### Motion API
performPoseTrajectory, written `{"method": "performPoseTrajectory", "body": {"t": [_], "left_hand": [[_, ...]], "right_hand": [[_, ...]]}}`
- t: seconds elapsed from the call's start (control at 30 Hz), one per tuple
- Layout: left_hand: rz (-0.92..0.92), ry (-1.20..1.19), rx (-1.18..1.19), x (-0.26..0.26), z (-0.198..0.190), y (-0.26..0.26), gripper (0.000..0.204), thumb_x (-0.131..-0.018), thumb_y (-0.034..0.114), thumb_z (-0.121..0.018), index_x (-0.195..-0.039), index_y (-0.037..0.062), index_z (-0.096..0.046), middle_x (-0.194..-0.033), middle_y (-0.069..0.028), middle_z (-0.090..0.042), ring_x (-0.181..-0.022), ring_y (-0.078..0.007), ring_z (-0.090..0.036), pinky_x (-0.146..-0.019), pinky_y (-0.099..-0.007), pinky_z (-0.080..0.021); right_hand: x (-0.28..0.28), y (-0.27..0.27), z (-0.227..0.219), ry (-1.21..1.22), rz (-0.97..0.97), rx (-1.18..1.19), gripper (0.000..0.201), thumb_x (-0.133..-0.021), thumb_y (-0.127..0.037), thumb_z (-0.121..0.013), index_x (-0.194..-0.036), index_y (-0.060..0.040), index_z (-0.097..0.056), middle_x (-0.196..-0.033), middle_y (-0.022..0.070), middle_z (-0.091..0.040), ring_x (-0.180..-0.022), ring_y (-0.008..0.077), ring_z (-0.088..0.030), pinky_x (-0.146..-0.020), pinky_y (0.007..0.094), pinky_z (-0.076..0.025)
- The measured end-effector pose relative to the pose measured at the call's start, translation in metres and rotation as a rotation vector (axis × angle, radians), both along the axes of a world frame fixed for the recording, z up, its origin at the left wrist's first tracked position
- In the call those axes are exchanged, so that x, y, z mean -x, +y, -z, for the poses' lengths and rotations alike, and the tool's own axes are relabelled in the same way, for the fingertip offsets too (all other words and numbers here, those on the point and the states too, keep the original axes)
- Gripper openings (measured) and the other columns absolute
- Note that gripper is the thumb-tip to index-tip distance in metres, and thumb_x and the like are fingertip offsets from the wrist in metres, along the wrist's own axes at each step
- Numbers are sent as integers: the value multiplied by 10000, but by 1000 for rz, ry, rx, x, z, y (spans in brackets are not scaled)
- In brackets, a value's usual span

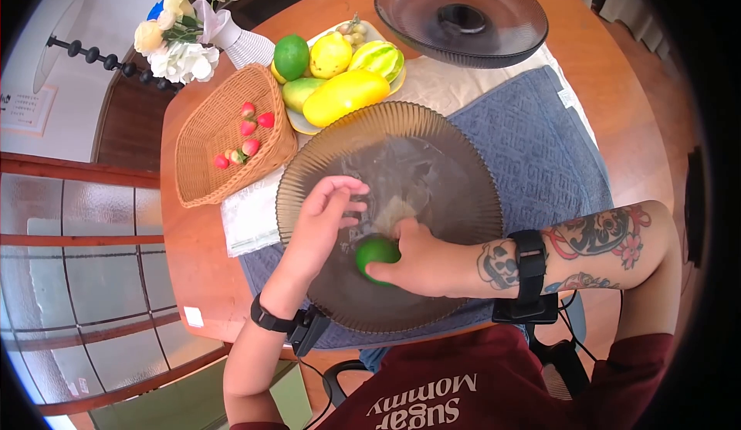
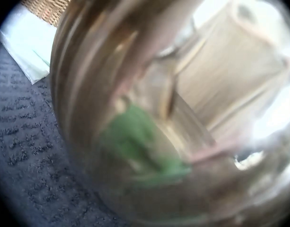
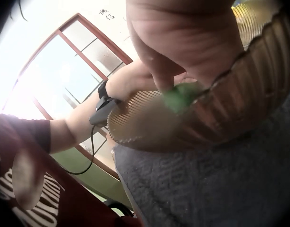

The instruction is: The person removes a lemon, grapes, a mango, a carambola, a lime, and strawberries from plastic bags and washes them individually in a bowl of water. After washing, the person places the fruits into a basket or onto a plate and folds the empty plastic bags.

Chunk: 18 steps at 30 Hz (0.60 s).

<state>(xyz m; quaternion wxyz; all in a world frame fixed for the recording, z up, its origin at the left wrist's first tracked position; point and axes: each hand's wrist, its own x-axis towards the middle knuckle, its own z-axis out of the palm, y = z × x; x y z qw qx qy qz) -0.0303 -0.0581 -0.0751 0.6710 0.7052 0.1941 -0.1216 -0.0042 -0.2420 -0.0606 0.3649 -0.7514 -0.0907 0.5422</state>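
In the head view a green round fruit [image 1: 377, 259] lies in a large ribbed brown glass bowl [image 1: 478, 198] that holds water. The right hand [image 1: 413, 264] grips the fruit, its thumb across the top; the same green fruit [image 3: 181, 98] shows under the right hand [image 3: 182, 42] in the right wrist view. Over the left part of the bowl, the left hand [image 1: 324, 218] has loosely bent fingers and holds nothing, apart from the fruit. The left wrist view shows a blurred green shape [image 2: 135, 137] through the glass.
A wicker basket [image 1: 197, 148] with several strawberries stands at the left. Behind the bowl, a plate holds a yellow melon [image 1: 346, 98] and other fruit. A second glass bowl [image 1: 401, 21] is at the back right, and a blue towel [image 1: 532, 152] lies under the bowl.
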Motion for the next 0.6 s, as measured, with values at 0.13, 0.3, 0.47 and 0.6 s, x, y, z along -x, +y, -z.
{"method": "performPoseTrajectory", "body": {"t": [0.13,0.3,0.47,0.6], "left_hand": [[131,23,-93,4,5,-3,247,-1047,225,-469,-1165,40,-584,-1123,-40,-628,-1015,-138,-600,-887,-308,-486],[157,-150,-121,3,22,6,281,-1050,245,-485,-1226,44,-569,-1118,-40,-621,-1036,-138,-582,-905,-316,-489],[41,-14,-45,5,5,-9,334,-1042,295,-519,-1267,49,-545,-1099,-43,-621,-1048,-121,-574,-836,-283,-511],[184,-17,-100,6,13,1,402,-1026,331,-553,-1319,61,-501,-1109,-35,-610,-1024,-107,-579,-777,-262,-519]], "right_hand": [[-6,6,6,147,-140,-76,780,-878,-411,-688,-1380,93,-369,-1350,293,-461,-1175,339,-559,-916,368,-493],[-5,13,15,-94,244,-237,649,-904,-284,-683,-1395,26,-394,-1345,256,-436,-1205,317,-511,-981,379,-454],[-9,14,20,-291,398,-251,619,-896,-167,-683,-1421,-15,-393,-1376,229,-373,-1234,332,-462,-1034,399,-418],[-14,13,16,-243,289,-274,597,-900,-90,-601,-1451,-24,-380,-1299,221,-468,-1159,298,-522,-978,376,-448]]}}
